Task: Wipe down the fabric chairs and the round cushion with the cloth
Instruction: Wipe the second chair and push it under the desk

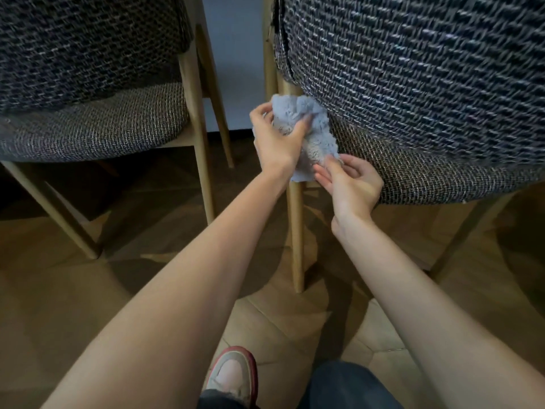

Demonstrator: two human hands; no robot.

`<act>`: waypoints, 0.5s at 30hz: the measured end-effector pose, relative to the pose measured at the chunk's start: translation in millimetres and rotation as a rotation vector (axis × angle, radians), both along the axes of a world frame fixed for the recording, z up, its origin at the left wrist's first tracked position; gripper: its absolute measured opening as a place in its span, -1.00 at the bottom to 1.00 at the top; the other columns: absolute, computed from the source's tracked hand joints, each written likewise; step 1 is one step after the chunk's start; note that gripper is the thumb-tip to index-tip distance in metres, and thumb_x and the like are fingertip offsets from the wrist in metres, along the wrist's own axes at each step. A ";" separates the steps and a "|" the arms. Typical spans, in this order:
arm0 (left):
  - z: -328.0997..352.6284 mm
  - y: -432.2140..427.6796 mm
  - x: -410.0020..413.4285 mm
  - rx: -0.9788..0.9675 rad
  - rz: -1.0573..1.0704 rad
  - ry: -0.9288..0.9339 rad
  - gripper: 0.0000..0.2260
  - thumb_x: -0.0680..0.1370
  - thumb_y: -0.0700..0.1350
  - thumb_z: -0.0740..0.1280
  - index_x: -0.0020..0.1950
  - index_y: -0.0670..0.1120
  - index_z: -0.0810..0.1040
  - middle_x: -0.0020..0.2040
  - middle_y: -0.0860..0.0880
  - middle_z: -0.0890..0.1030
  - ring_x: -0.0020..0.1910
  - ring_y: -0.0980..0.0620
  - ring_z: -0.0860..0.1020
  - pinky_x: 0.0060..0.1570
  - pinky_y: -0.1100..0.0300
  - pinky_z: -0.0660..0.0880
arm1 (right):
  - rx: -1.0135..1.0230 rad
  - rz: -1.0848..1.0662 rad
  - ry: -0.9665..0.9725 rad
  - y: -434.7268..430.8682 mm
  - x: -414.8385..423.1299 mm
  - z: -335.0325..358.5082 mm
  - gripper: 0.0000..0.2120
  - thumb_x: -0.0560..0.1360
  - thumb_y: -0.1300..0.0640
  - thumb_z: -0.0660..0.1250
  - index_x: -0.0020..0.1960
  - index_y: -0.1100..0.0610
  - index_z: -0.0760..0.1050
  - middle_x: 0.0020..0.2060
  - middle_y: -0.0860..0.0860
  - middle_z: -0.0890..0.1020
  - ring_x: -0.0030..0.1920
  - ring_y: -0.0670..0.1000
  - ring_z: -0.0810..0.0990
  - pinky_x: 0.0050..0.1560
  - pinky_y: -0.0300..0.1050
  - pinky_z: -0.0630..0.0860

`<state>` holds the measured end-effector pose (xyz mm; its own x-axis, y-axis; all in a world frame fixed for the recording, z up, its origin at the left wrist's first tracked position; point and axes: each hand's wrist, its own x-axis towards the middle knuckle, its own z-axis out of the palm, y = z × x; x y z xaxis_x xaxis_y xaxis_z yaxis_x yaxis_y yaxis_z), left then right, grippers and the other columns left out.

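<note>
The left hand (277,140) grips the upper part of the fluffy pale blue-grey cloth (317,128), fingers and thumb curled round it. The right hand (351,184) pinches the cloth's lower edge. The cloth is held at the near corner of the right-side dark woven-fabric chair with wooden legs (427,98).

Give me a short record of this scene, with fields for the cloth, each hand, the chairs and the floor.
Cloth: pale blue fluffy cloth, bunched, held in both hands
Left hand: left hand grips the cloth's upper part
Right hand: right hand pinches its lower edge
Chairs: dark woven-fabric seats on pale wooden legs; left chair, right chair; the cloth is at the right chair's near corner
Floor: brown wooden floor
</note>
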<state>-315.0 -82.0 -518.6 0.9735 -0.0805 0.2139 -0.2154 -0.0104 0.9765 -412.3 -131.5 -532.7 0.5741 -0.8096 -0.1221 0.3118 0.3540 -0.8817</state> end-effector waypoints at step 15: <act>-47.2 7.6 -9.5 0.310 -0.075 -0.110 -0.75 0.60 0.01 0.28 0.18 -0.12 0.53 0.05 -0.01 0.62 0.01 0.09 0.57 0.02 0.20 0.49 | -0.469 -0.040 0.234 4.7 -20.3 -56.8 -0.89 0.41 0.27 0.50 -0.08 0.13 0.68 -0.24 0.02 0.72 -0.21 -0.08 0.71 -0.11 0.00 0.66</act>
